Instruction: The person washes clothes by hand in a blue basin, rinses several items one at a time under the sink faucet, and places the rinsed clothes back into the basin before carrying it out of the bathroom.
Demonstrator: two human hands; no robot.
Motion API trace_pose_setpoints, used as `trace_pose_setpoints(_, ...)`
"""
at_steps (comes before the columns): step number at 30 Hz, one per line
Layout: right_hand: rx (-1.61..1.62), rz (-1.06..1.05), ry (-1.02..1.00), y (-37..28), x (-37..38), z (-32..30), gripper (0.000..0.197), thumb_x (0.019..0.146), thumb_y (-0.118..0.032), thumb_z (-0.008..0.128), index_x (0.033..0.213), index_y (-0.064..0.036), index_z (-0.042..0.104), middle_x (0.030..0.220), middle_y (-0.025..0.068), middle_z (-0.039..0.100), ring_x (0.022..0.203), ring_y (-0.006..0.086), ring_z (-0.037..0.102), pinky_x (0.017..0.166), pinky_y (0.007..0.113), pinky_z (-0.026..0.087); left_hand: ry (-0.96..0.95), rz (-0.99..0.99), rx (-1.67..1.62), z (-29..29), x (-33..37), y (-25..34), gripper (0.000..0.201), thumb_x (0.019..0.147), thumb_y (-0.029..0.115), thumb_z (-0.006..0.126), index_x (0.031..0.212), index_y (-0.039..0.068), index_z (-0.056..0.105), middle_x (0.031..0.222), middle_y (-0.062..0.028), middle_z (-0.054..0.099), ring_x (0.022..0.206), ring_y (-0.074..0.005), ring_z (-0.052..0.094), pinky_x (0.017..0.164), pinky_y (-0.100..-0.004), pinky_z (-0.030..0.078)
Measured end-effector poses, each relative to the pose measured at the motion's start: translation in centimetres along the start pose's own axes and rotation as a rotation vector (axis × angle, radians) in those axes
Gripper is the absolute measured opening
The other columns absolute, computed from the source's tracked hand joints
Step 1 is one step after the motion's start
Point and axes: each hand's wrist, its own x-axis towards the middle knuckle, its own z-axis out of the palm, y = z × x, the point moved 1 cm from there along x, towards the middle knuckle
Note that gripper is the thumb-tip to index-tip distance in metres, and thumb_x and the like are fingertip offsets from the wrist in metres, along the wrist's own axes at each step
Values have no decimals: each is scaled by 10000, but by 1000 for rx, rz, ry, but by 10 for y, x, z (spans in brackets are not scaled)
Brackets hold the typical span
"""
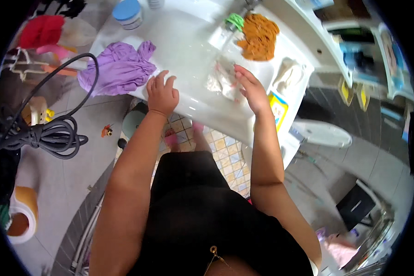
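Note:
My left hand (163, 94) rests at the front rim of a wide white sink (192, 109), fingers spread and holding nothing. Beside it, a crumpled purple cloth (117, 69) lies over the sink's left edge. My right hand (253, 89) is over the right part of the sink, its fingers stretched out and the thumb apart. Close to its fingertips, a white cloth with pinkish marks (226, 83) lies in shallow water; whether the fingers touch it I cannot tell. A wet orange-brown cloth (260, 37) is heaped at the sink's back right.
A small green cloth (235, 20) hangs by the tap (249, 5). A blue-lidded tub (128, 14) stands at the back left. On the right ledge are a bundled white cloth (288, 76) and a yellow packet (277, 108). A coiled dark hose (55, 135) hangs at left.

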Motion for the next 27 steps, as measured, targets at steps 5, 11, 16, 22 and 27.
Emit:
trace_pose_setpoints(5, -1106, -354, 571, 42, -62, 11, 362, 805, -174, 569, 1154, -77, 552, 1283, 196, 451, 1189, 342, 427, 997, 356, 329, 100, 69, -29, -1, -1, 5, 327, 671, 59, 541, 992, 104, 583, 1129, -109, 483, 1066, -285, 455, 929, -423, 318)
trace_pose_setpoints(11, -522, -379, 350, 113, -128, 36, 180, 825, -87, 537, 992, -38, 581, 1072, 165, 582, 1021, 337, 535, 891, 366, 418, 373, -14, -123, -18, -31, -5, 321, 726, 43, 552, 1045, 82, 560, 1166, -139, 445, 1096, -296, 426, 933, -403, 322)
trace_pose_setpoints(16, -509, -357, 84, 272, -144, 64, 174, 834, -77, 519, 993, -57, 588, 988, 136, 606, 896, 288, 585, 802, 350, 460, 367, -321, -317, -19, -168, 0, 334, 769, -4, 511, 1102, 13, 505, 1193, -171, 405, 1119, -316, 397, 971, -406, 300)
trace_pose_setpoints(22, -714, 32, -22, 533, -55, 63, 327, 766, -167, 587, 1077, -70, 567, 1088, 152, 557, 925, 272, 575, 810, 368, 464, -21, -774, -326, 90, -431, 33, 420, 770, 56, 514, 1163, -52, 415, 1196, -256, 380, 1135, -413, 364, 983, -441, 297)
trace_pose_setpoints(27, -1071, -29, -27, 653, 71, 56, 653, 733, -208, 648, 1268, 34, 363, 1293, 260, 378, 1186, 396, 375, 1007, 442, 310, -284, -823, -690, 166, -532, 88, 339, 768, 14, 471, 1106, -13, 469, 1158, -210, 400, 1089, -356, 407, 959, -414, 308)
